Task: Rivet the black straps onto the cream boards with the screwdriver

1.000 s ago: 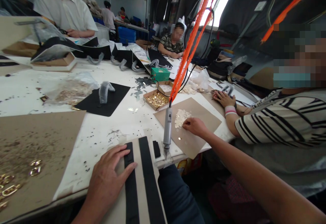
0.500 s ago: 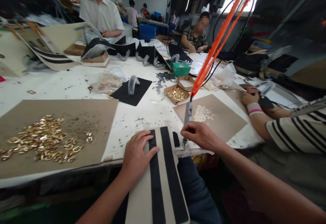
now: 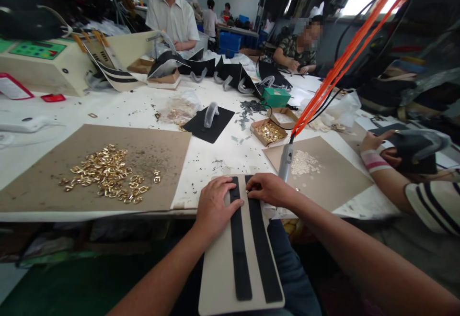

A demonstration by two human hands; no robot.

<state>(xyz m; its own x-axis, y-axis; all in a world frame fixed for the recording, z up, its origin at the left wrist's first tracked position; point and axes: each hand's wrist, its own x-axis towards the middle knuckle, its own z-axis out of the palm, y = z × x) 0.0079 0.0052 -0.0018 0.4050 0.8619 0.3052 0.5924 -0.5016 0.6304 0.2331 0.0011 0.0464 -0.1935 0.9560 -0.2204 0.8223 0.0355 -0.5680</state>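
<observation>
My left hand (image 3: 217, 208) lies on the upper end of a cream board (image 3: 219, 277), its fingers reaching onto the left of two black strips (image 3: 236, 244). My right hand (image 3: 268, 190) rests with curled fingertips at the top of the right black strip (image 3: 261, 244), and whether they pinch something small is hidden. Just right of that hand stands a grey handheld applicator wand (image 3: 285, 162) on orange-sheathed cords. Beyond it lies a brown paper sheet (image 3: 345, 177) with a heap of small pale pieces (image 3: 304, 163). A pile of gold buckles (image 3: 108, 172) sits on another brown sheet (image 3: 158, 139) to my left.
A co-worker's hands (image 3: 373, 143) handle a black piece at the right. A cardboard tray of gold pieces (image 3: 269, 133) and a green box (image 3: 276, 97) stand ahead. A cream machine (image 3: 43, 62) sits far left. Other people sit along the long white table (image 3: 118, 110).
My right hand has moved from over the pale pieces onto the top of the strip, nearer my left hand. The view has swung left and up, bringing the gold buckles and cream machine into sight.
</observation>
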